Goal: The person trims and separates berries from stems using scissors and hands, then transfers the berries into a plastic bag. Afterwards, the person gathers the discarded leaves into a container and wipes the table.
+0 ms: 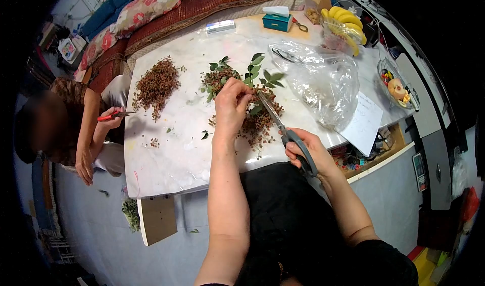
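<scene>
My left hand [233, 104] is pinched on a leafy sprig [254, 69] whose green leaves stick up beyond the fingertips. In my right hand [312, 152] is a pair of scissors [301, 147] with grey handles. Its blades point up and left, with the tips close to my left fingers. Whether the blades touch the stem I cannot tell. Below both hands lies a heap of reddish-brown berry clusters [257, 127], partly hidden by my left hand. Another bunch with leaves [218, 79] sits just behind that hand.
A larger berry pile [157, 86] lies at the table's left. There a person holds red-handled snips [115, 115]. A clear plastic bag [323, 84], paper sheet [362, 124], tissue box [277, 22] and bananas [346, 20] are to the right. An open drawer [379, 154] juts out below.
</scene>
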`<state>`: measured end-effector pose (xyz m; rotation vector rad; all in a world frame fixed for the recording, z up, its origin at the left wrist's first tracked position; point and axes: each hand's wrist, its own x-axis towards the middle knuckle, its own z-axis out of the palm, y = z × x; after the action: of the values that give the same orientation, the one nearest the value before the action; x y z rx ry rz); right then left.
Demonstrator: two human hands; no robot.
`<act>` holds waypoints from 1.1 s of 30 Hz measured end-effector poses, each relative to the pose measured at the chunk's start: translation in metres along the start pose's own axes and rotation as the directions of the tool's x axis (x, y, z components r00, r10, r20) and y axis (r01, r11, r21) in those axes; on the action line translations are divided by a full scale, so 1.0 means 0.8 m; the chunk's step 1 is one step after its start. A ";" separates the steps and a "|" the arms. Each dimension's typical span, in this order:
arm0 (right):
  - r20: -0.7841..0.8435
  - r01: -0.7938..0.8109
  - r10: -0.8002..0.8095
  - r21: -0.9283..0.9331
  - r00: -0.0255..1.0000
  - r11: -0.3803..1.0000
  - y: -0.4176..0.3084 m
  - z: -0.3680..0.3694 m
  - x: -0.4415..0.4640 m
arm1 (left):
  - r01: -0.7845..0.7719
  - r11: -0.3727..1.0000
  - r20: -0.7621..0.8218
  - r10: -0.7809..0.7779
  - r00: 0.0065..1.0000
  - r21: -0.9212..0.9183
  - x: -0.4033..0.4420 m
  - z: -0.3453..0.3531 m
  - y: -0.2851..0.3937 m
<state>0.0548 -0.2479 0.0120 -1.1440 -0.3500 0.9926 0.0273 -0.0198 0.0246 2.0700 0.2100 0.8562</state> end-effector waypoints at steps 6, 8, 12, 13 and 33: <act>-0.021 0.052 -0.053 -0.063 0.998 0.997 0.007 -0.003 0.005 | 0.049 0.999 0.031 -0.050 0.998 0.012 0.000 -0.002 0.001; -0.039 0.032 -0.035 -0.063 0.999 0.997 0.006 0.001 0.002 | 0.025 1.000 0.023 -0.025 0.999 0.008 -0.001 -0.001 -0.001; -0.044 0.104 -0.115 -0.198 0.992 0.975 0.007 0.002 0.000 | 0.118 0.977 -0.009 -0.122 0.993 -0.180 0.001 0.005 -0.019; -0.044 0.104 -0.115 -0.199 0.992 0.975 0.009 0.000 0.001 | 0.204 0.941 0.033 -0.202 0.979 -0.271 0.000 0.005 -0.018; 0.006 0.181 -0.490 -0.933 0.872 0.310 -0.015 -0.014 -0.003 | 0.152 0.975 0.002 -0.154 0.988 -0.165 0.001 0.004 -0.017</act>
<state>0.0667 -0.2575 0.0184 -2.1033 -0.9598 0.1197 0.0319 -0.0132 0.0128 1.8698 0.2911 0.7650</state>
